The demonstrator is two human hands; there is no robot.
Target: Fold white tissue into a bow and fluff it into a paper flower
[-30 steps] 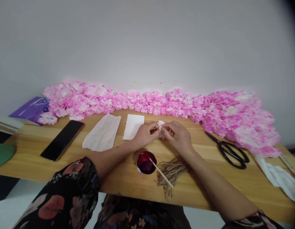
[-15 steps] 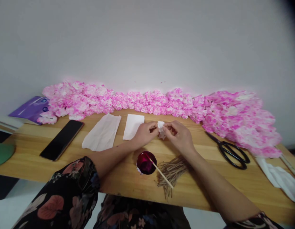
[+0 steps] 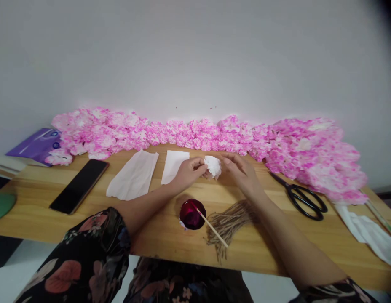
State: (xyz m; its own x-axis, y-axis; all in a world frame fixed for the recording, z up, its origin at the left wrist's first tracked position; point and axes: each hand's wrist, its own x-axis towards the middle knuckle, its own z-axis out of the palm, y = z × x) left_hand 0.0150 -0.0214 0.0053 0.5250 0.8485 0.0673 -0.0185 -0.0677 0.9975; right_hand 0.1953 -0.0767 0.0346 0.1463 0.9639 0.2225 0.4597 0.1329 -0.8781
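A white tissue-paper flower (image 3: 212, 166) is pinched between the thumb and fingers of my left hand (image 3: 191, 170). Just to its right, my right hand (image 3: 242, 172) hangs with fingers apart, holding nothing; a small gap separates it from the petals. Below the hands stands a small cup of dark magenta liquid (image 3: 192, 214), with a thin wooden stick (image 3: 216, 232) leaning out over its rim. Beside the cup lies a bundle of thin brown stems (image 3: 230, 223), partly under my right forearm. A stack of small white paper squares (image 3: 175, 166) lies left of my left hand.
Pink-and-white paper flowers (image 3: 202, 134) line the wall side of the wooden table (image 3: 145, 240). To the left are a larger pale tissue sheet (image 3: 134, 176), a black phone (image 3: 79, 186) and a purple packet (image 3: 37, 145). Black-handled scissors (image 3: 304, 201) and white tissue (image 3: 372, 235) lie right.
My right hand has let go of the white paper and moved slightly right. The flower looks fuller and rounder, still in my left hand. The whole view has shifted a little.
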